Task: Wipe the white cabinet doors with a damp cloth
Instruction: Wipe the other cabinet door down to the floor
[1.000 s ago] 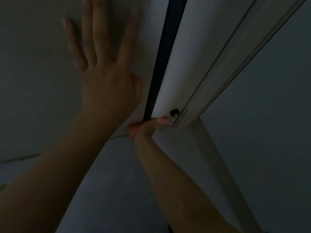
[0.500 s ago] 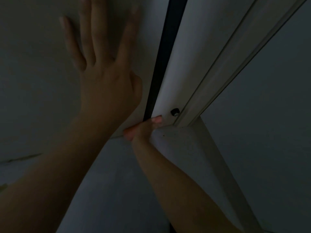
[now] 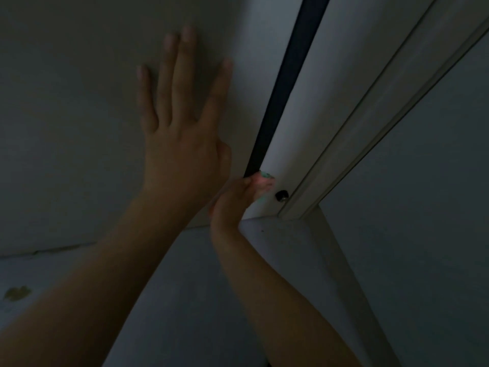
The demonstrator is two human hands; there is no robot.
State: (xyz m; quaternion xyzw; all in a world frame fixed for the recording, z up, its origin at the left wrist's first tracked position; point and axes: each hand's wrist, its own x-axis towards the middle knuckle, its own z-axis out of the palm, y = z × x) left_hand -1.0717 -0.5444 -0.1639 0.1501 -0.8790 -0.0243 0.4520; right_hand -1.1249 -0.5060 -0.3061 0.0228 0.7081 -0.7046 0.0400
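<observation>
Dim cabinet door (image 3: 79,102): left hand (image 3: 182,144) flat.

There is one view only, from a wide-angle camera on the person's head. It is tilted steeply upward and sits very close to the tall white cabinet door (image 3: 296,102), whose edges run out of the top of the frame. Both bare forearms rise into the picture from the bottom edge. The light is dim, so fine detail is hard to make out.
</observation>
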